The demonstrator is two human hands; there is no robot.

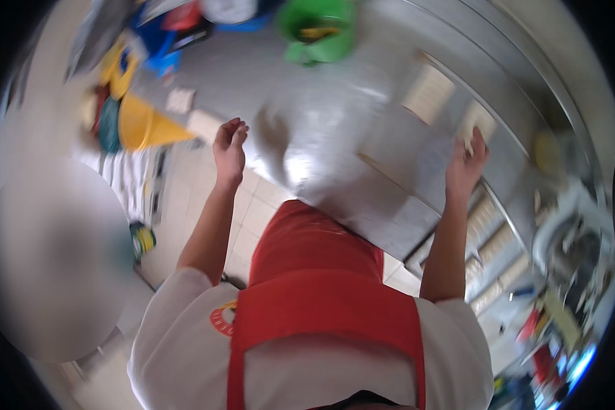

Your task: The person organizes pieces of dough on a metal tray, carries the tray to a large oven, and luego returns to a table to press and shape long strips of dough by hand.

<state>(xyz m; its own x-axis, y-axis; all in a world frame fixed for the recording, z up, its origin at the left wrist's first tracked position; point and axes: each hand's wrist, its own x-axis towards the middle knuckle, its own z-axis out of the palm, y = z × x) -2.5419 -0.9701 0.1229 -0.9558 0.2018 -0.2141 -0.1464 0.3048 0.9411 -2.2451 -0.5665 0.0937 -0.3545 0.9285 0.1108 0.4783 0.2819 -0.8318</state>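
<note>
My right hand (467,169) reaches over the right side of the steel table. Its fingers are closed on the near end of a pale rectangular slab (482,117), blurred by motion. A second pale slab (429,93) lies on the metal to the left of it. Over the table's near left edge, my left hand (230,156) is raised with its fingers loosely bent and nothing seen in them. Just beyond and left of that hand is a pale block (203,126), and a smaller pale piece (181,100) lies farther off.
A green tub (320,31) with something yellow inside stands at the back of the steel table (348,102). A yellow cone-shaped thing (150,124) juts in from the left. Below my right hand, a rack (482,256) holds several pale slabs. Clutter fills the far right.
</note>
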